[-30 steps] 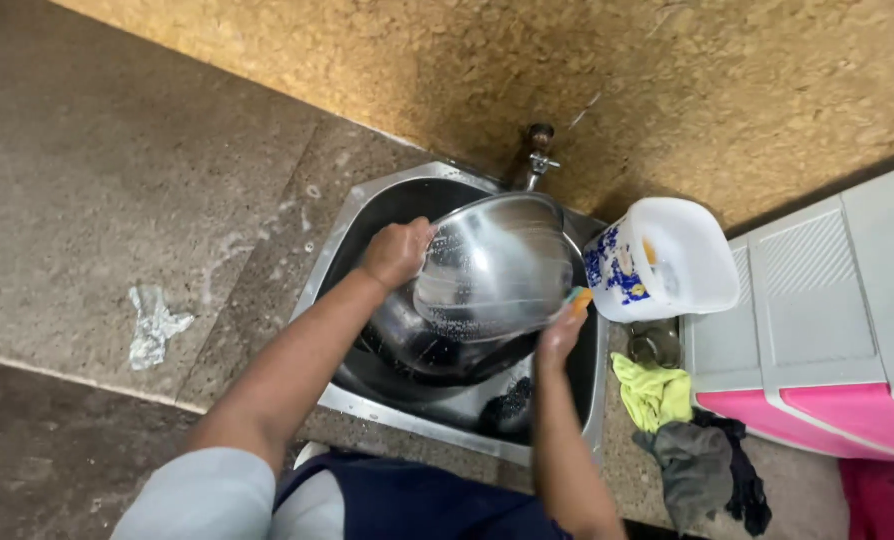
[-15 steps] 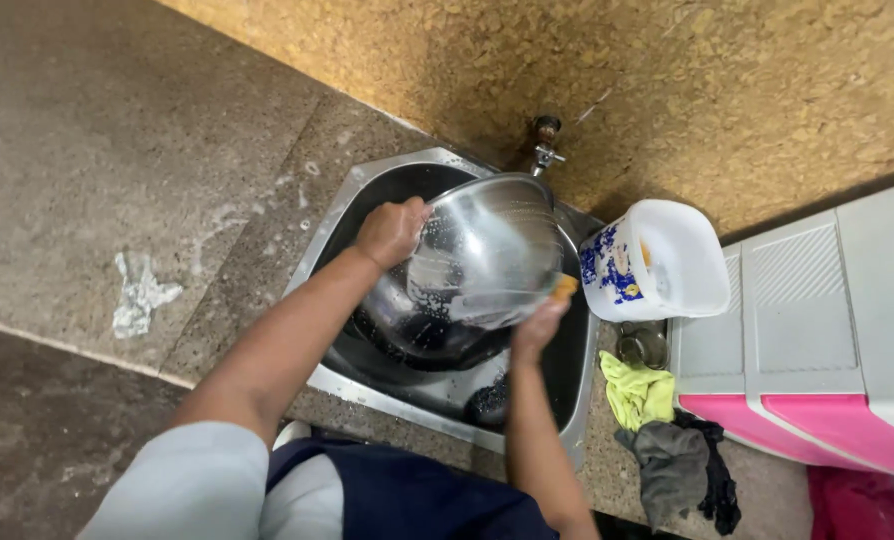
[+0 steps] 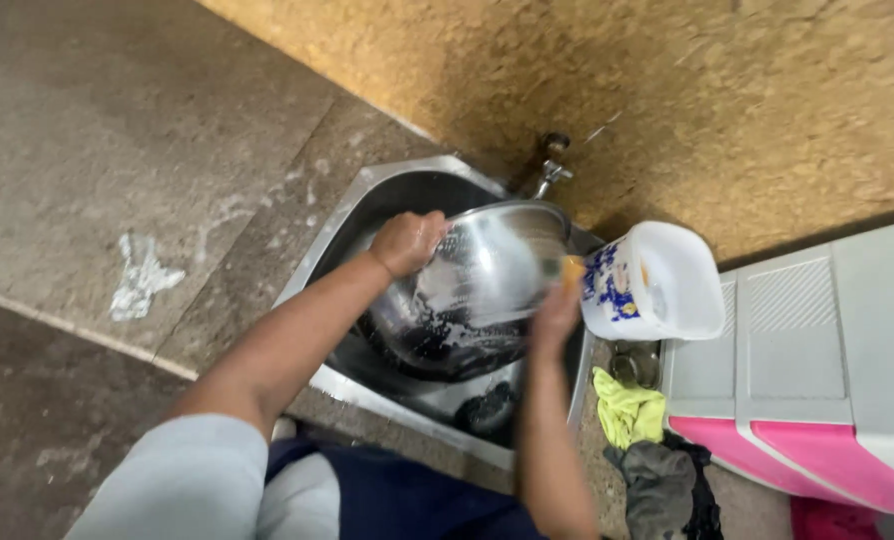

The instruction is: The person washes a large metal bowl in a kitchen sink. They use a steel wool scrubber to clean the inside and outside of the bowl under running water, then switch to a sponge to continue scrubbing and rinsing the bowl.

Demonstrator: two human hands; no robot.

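Here, a steel sink set in a stone counter holds a large steel bowl, tilted on its side over the basin — soapy streaks run across its shiny inside, which is otherwise empty. The left hand is closed over the bowl's upper rim. The right hand pinches a yellow sponge against the far rim. Just beside the sink stands a white tub; I cannot tell its contents. Below it lie a yellow cloth and a grey one.

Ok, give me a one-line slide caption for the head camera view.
Left hand tilts a soapy steel bowl over the metal sink while the right hand scrubs it with a yellow sponge.
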